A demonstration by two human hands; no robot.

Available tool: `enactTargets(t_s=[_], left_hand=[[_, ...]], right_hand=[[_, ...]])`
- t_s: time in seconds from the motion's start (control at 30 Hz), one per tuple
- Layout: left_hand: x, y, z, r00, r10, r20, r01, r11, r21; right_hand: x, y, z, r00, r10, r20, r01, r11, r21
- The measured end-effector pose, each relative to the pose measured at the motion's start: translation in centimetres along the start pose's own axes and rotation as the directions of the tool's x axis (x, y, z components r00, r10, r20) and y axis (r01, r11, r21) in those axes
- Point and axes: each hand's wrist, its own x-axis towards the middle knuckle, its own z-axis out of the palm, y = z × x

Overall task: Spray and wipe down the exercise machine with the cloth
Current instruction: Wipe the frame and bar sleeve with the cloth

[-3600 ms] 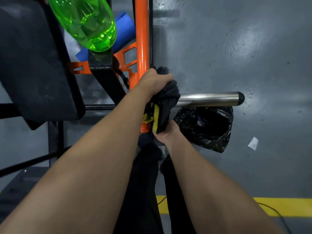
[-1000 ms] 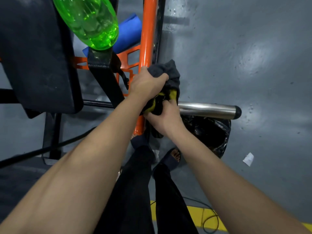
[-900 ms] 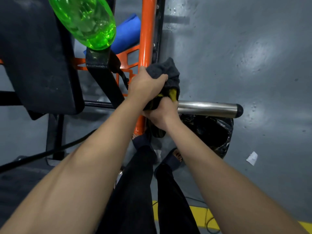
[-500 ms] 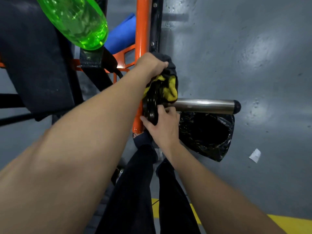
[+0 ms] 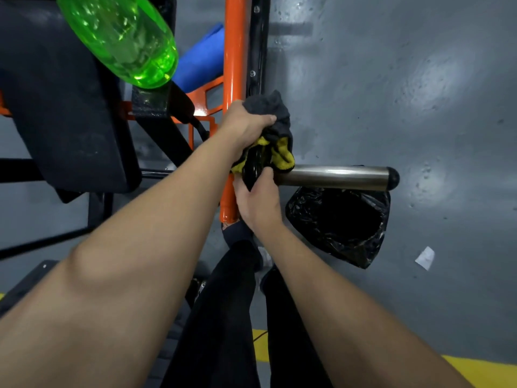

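Head view, single frame.

- Left hand: clenched over the cloth, a grey and yellow bundle. It presses the bundle where the orange post meets the steel bar, just above centre.
- Right hand: directly below, at 6 o'clock of the left. Its fingers are curled round a glossy black piece at the root of the bar. I cannot tell what that piece is.
- The bar runs from the post toward 3 o'clock and ends in a black cap.
- Spray bottle: green, at 11 o'clock of the frame, apart from both hands, base resting on the machine's black frame beside the black pad.
- Black bag: on the grey floor, under the bar, at 4 o'clock of the hands.
- Blue roll: between bottle and post.
- Paper scrap: on the floor, 4 o'clock of the bag.
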Motion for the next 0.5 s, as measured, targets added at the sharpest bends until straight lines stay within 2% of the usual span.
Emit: enactTargets(t_s=[0.1, 0.2, 0.33, 0.5], left_hand=[[0.8, 1.0, 0.0, 1.000, -0.014, -0.027, 0.015, 0.999, 0.034], [1.0, 1.5, 0.3, 0.999, 0.001, -0.040, 0.003, 0.994, 0.105], [0.3, -0.4, -0.3, 0.999, 0.029, 0.014, -0.028, 0.999, -0.025], [-1.8, -3.7, -0.4, 0.999, 0.051, 0.002, -0.049, 0.973, -0.226]], right_hand=[[-0.8, 1.4, -0.2, 0.995, -0.094, 0.019, 0.095, 0.993, -0.072], [-1.2, 3.1, -0.5, 0.992, -0.102, 0.073, 0.111, 0.985, -0.136], [-0.6, 2.5, -0.5, 0.996, -0.091, 0.018, 0.093, 0.981, -0.169], [1.1, -0.2, -0.1, 0.999, -0.047, -0.020, 0.046, 0.999, -0.022]])
